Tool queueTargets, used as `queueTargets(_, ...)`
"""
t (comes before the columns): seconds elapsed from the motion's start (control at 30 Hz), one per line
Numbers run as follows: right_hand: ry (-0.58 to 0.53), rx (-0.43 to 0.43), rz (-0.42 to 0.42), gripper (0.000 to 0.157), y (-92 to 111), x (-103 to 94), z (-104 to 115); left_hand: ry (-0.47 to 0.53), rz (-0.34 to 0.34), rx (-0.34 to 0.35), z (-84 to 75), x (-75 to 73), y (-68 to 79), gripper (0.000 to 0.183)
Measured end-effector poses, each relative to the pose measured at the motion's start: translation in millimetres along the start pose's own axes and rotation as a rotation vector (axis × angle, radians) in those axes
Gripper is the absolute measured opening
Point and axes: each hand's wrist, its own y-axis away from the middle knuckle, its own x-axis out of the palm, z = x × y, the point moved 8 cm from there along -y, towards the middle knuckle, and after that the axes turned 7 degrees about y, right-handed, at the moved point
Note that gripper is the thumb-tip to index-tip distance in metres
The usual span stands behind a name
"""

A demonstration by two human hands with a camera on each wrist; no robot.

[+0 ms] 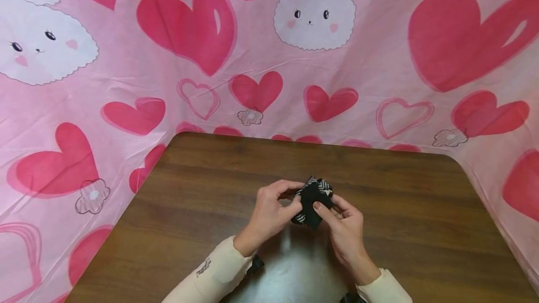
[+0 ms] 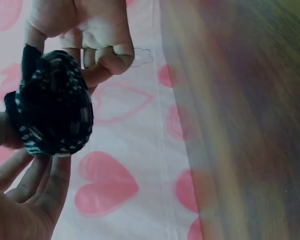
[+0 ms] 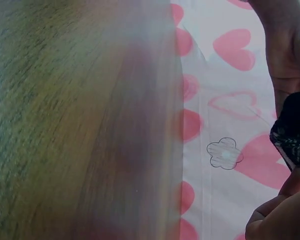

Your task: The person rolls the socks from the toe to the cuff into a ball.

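Note:
A rolled-up bundle of black socks point(image 1: 312, 205) with a white woven-looking pattern is held up between both hands over the near middle of the table. My left hand point(image 1: 271, 212) pinches its left side between thumb and fingers. On the other side my right hand point(image 1: 347, 228) grips it, thumb lying across the plain black part and fingers behind. The left wrist view shows the bundle's rounded, speckled end point(image 2: 57, 107), with the left hand point(image 2: 30, 200) below it and the right hand above. Only part of the socks point(image 3: 296, 127) enters the right wrist view, at its right edge.
A brown wood-grain table point(image 1: 202, 176) with rounded far corners lies under the hands. Around it hangs a pink cloth point(image 1: 261, 60) printed with hearts and rabbits. Pale sleeves point(image 1: 219, 270) cover the forearms, and a dark strap piece point(image 1: 255, 264) shows by the left wrist.

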Motion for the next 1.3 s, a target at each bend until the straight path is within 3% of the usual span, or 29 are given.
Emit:
queueTargets(0.2,0.033,-0.055,-0.01,0.027,3,0.4,6,0.032,0.018,-0.001,-1.2,2.2,0.6,0.028)
queueTargets(0.33,0.17,-0.154,-0.027,0.026,5,0.1,14,-0.046,0.008,-0.025,-3.1,3.7,-0.1,0.027)
queueTargets(0.57,0.383,-0.268,-0.104,0.025,5,-4.8,24,-0.171,-0.05,0.106,-18.3,2.1,-0.1,0.021)
queueTargets(0.63,0.431,-0.283,-0.118,0.025,5,-6.1,26,-0.153,-0.051,0.116,-17.8,1.4,-0.6,0.02)
queueTargets(0.73,0.526,-0.322,-0.102,0.026,6,-5.4,30,-0.068,-0.045,0.06,-10.1,-0.5,-2.6,0.018)
queueTargets(0.87,0.656,-0.405,0.012,0.031,6,1.4,35,0.057,-0.051,-0.098,6.5,-2.2,-3.6,0.018)
queueTargets(1.0,0.708,-0.448,0.224,0.035,7,13.6,33,0.108,-0.054,-0.225,17.6,-1.3,-1.2,0.017)
queueTargets(1.2,0.51,-0.505,0.629,0.046,23,32.1,33,0.218,-0.019,-0.338,30.6,6.0,-0.2,0.01)
queueTargets(1.3,0.38,-0.509,0.704,0.05,31,32.2,38,0.326,0.037,-0.407,35.9,15.3,-1.8,0.009)
